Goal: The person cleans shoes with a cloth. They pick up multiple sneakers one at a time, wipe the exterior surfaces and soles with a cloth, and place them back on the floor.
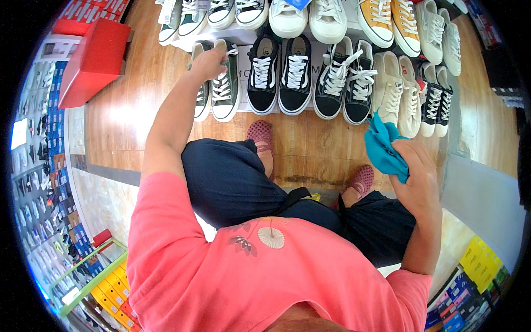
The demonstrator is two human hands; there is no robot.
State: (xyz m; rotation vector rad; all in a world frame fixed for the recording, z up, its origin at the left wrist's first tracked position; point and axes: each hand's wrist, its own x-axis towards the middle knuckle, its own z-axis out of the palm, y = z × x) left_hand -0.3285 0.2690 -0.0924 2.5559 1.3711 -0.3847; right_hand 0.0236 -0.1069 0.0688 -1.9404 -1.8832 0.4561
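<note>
My left hand [209, 64] reaches to the front display row, its bent fingers on the collar and laces of a dark green canvas sneaker [226, 89] with a white toe cap. The matching sneaker [201, 101] stands beside it, partly hidden behind my hand and forearm. A crumpled teal cloth [383, 145] is gripped in my right hand [415, 174], held out over the floor at the right. Just beyond the cloth are a pair of cream canvas shoes [388, 87] and a black sneaker [359, 89] with white laces.
Black low-top sneakers [262, 76] fill the middle of the front row. More shoes, including a mustard high-top [375, 20], stand on a raised row behind. A red padded stool [95, 62] is at the left. Stacked yellow boxes [112, 290] lie lower left on a green-edged rack [93, 278].
</note>
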